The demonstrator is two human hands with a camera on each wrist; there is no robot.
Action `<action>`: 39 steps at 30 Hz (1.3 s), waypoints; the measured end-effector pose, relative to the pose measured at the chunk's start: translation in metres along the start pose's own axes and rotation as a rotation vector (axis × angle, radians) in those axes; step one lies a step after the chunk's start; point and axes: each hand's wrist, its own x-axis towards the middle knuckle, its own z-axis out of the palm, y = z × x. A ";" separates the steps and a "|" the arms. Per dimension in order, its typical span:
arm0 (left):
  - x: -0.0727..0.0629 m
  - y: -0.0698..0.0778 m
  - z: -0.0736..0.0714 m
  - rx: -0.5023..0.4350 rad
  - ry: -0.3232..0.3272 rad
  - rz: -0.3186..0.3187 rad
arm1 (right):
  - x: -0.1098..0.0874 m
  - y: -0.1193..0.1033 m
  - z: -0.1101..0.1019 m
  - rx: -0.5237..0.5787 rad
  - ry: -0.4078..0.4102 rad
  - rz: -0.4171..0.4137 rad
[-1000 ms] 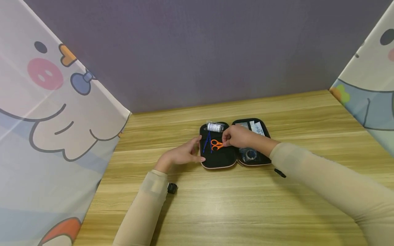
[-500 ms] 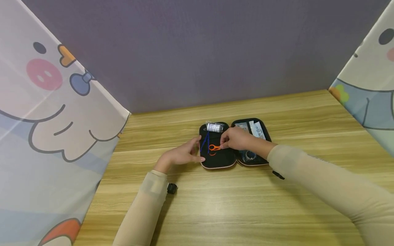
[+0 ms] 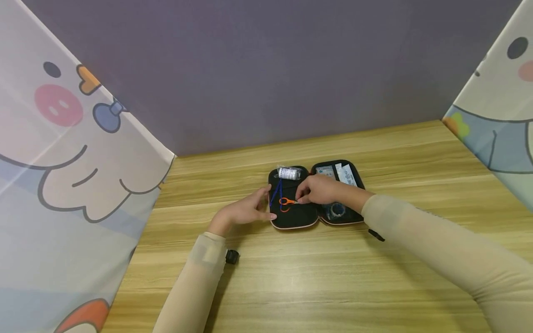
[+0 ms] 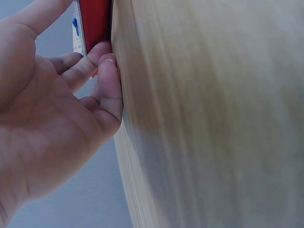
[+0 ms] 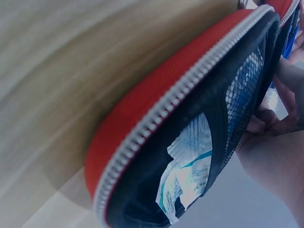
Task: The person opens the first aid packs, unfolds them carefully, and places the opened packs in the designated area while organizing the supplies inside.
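A zip case lies open on the wooden table, black inside and red outside. My right hand pinches orange-handled scissors by the blade end, over the left half of the case. The handle loops point left. In the right wrist view the scissors are hidden behind the hand and case. My left hand holds the left edge of the case, thumb at the near corner, fingers farther up the side. In the left wrist view its curled fingertips touch the red wall. Blue V-shaped tweezers lie beside the scissors.
A plastic-wrapped white roll sits at the far side of the left half. White packets and a clear-bagged ring-shaped item fill the right half. A grey wall rises behind the table.
My right hand has moved slightly left and nearer with the scissors, which have turned so one loop shows flat and the other edge-on. The left hand stays at the case edge.
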 end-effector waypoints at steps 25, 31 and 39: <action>-0.003 -0.003 -0.001 -0.005 0.008 -0.003 | 0.006 -0.017 -0.009 -0.068 -0.035 -0.025; -0.001 -0.003 -0.002 0.019 -0.003 0.006 | 0.017 -0.029 -0.005 0.101 -0.029 -0.025; 0.000 -0.001 -0.001 0.028 -0.008 -0.001 | 0.028 -0.038 0.011 0.095 -0.041 -0.002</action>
